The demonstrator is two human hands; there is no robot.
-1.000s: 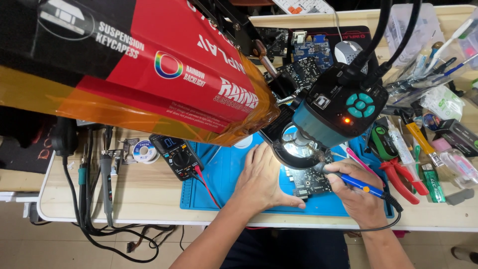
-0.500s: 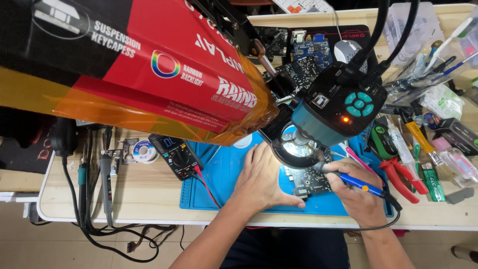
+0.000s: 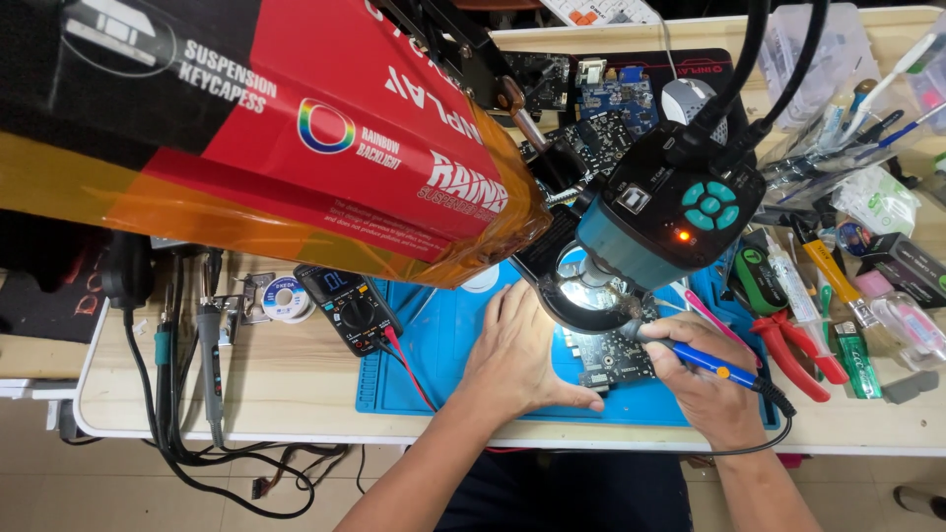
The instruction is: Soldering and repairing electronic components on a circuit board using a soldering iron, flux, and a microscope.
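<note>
Unchanged from the earlier frame: left hand [image 3: 512, 360] rests flat, fingers spread, beside the circuit board [image 3: 613, 357]; right hand [image 3: 702, 379] grips the soldering iron [image 3: 711, 363].

Soldering iron [image 3: 711, 363]: blue handle with an orange band and black cord, gripped pen-fashion in my right hand [image 3: 705, 389], tip angled up-left onto the circuit board [image 3: 613, 357]. Circuit board: dark, flat on the blue mat, under the lit ring lamp, steadied by my left hand [image 3: 517, 355].

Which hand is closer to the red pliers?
Right. The right hand holds a blue soldering iron just left of the red pliers; the left hand rests farther left on the blue mat.
</note>
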